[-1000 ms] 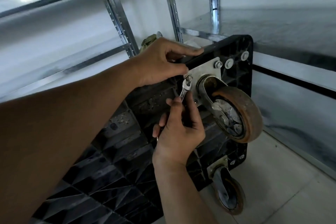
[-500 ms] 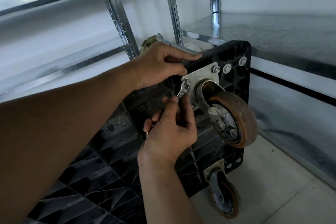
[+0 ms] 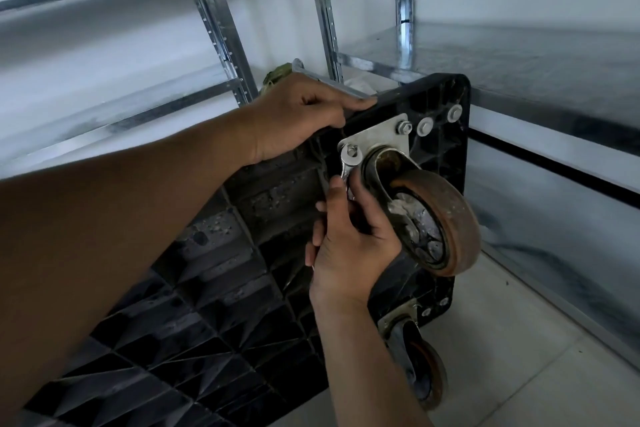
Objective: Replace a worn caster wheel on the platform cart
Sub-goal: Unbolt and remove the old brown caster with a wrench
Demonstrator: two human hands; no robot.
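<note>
Black plastic platform cart (image 3: 242,288) stands on its edge, underside toward the camera. The right hand (image 3: 349,253) pinches a small wrench (image 3: 347,166), whose head sits on 1 nut (image 3: 351,151) just above the fingers. The worn brown caster wheel (image 3: 446,218) is just right of this grip. Above it, the left hand (image 3: 301,114) curls over the cart's top edge.

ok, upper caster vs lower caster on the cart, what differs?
The upper caster has a wrench on its plate bolt, held by the right hand; the lower caster is untouched. The upper caster looks larger; the lower caster sits by the floor. Both have brown treads and metal forks.
</note>
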